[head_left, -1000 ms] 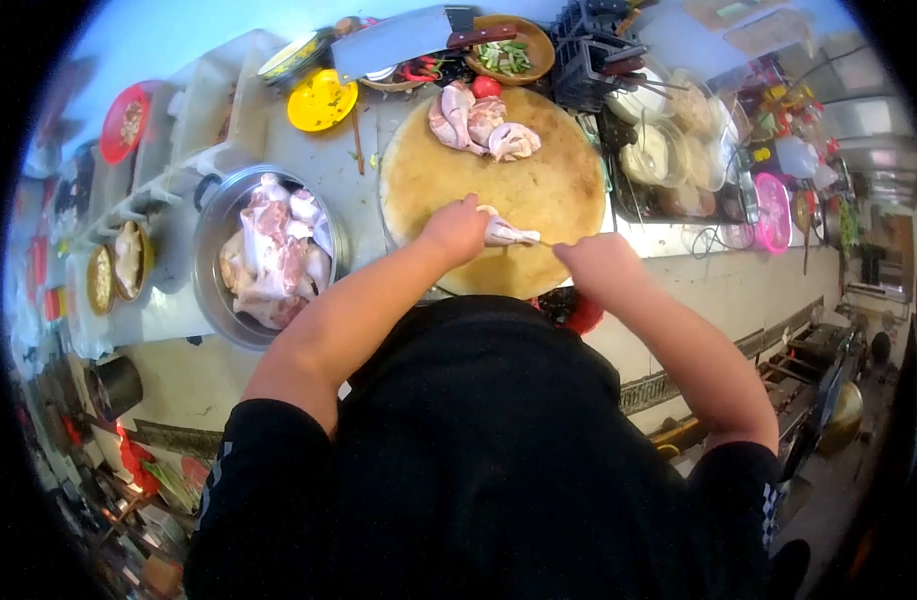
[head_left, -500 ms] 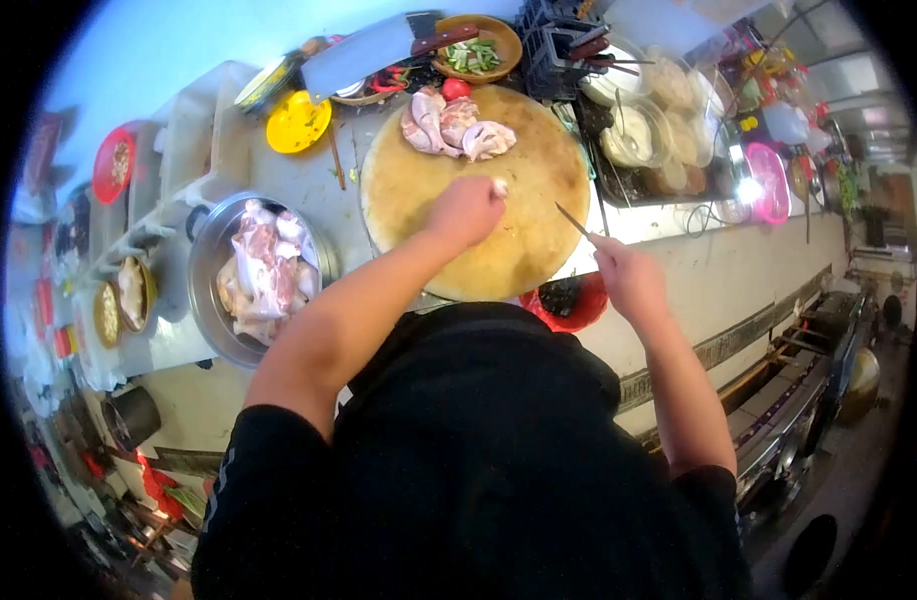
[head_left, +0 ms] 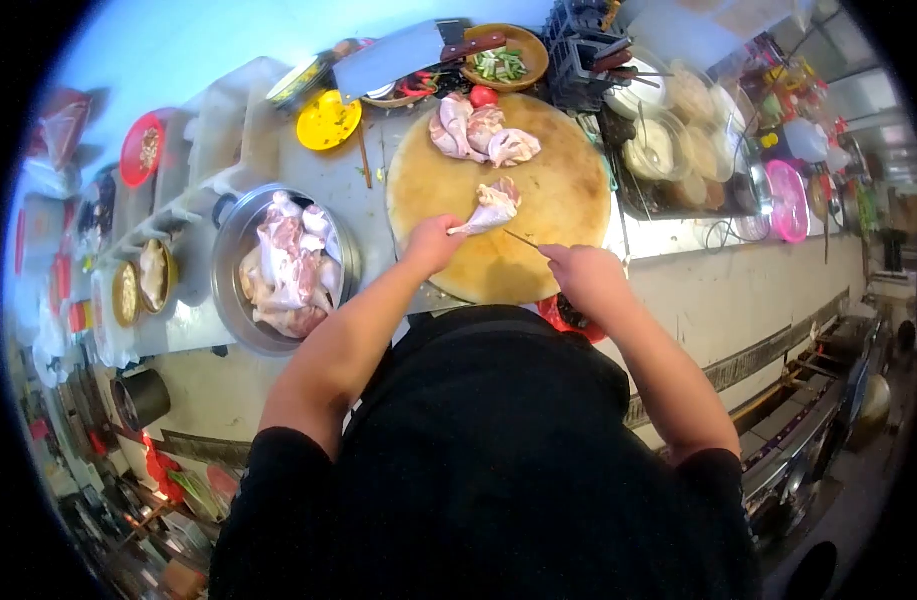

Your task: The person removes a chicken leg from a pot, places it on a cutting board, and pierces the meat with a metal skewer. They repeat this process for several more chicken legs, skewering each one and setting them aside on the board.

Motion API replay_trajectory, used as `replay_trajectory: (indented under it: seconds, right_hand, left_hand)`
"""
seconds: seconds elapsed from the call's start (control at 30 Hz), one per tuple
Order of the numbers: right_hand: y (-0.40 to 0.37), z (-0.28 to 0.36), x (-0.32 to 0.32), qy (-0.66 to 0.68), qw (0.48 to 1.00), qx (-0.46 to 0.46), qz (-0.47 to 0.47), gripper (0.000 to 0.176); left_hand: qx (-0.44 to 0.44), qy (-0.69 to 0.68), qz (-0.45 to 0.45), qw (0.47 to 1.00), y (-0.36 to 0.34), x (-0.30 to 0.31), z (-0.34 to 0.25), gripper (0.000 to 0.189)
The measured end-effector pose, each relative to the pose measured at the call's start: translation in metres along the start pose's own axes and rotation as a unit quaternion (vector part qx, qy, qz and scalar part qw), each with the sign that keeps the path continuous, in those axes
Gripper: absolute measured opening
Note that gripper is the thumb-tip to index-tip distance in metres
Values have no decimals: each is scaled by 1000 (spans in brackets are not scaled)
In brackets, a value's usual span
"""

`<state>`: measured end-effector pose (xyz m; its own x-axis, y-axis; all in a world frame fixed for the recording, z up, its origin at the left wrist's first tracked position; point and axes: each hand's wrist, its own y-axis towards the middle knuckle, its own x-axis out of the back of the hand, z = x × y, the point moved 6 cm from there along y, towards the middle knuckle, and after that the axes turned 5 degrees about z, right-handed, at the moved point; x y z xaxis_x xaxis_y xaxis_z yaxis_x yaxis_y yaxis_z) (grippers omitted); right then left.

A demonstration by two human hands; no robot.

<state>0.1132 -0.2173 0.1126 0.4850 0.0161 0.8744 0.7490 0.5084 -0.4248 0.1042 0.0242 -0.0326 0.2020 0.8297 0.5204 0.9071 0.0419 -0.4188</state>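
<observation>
My left hand [head_left: 434, 243] is closed on the bone end of a raw chicken leg [head_left: 494, 207], whose meaty end points up and right over the round chopping board [head_left: 567, 215]. My right hand [head_left: 591, 280] grips a thin knife [head_left: 522, 240], its blade aimed left, just below and to the right of that leg. At the far side of the board lie several more raw chicken legs [head_left: 482, 132] beside a tomato [head_left: 484, 96]. A metal pot [head_left: 225, 290] stands left of the board, heaped with raw chicken pieces [head_left: 291, 258].
Behind the board, a cleaver [head_left: 399, 60] rests across bowls, near a brown bowl [head_left: 534, 55] of chopped greens. A yellow plate [head_left: 329, 120] sits further left. A black knife rack [head_left: 576, 60] and tubs [head_left: 659, 150] stand right; a red bucket [head_left: 552, 315] is below the counter edge.
My left hand has shifted left and down, and the chicken leg now shows clearly in it. The knife in my right hand has come left to the leg. The view has shifted slightly.
</observation>
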Motion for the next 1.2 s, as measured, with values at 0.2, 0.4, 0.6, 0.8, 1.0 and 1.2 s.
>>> replay_trajectory:
  seconds: [0.2, 0.4, 0.6, 0.8, 1.0, 1.2]
  right_hand:
    - [20, 38, 26, -96, 989, 113, -14, 25]
    - [55, 51, 31, -81, 988, 127, -22, 20]
    - [72, 88, 53, 147, 960, 212, -110, 17]
    - [70, 74, 52, 258, 936, 103, -215, 18]
    - [67, 66, 56, 144, 951, 110, -251, 22]
    - [70, 90, 35, 202, 945, 144, -211, 17]
  left_hand:
    - [-85, 135, -35, 987, -24, 13, -19, 22]
    - [-124, 175, -95, 972, -27, 5, -15, 16]
    - [-81, 132, -60, 986, -30, -6, -9, 20]
    - [-88, 125, -85, 985, -57, 2, -10, 28]
    - [-110, 207, -60, 970, -62, 9, -24, 29]
    - [-233, 223, -86, 943, -59, -4, -17, 22]
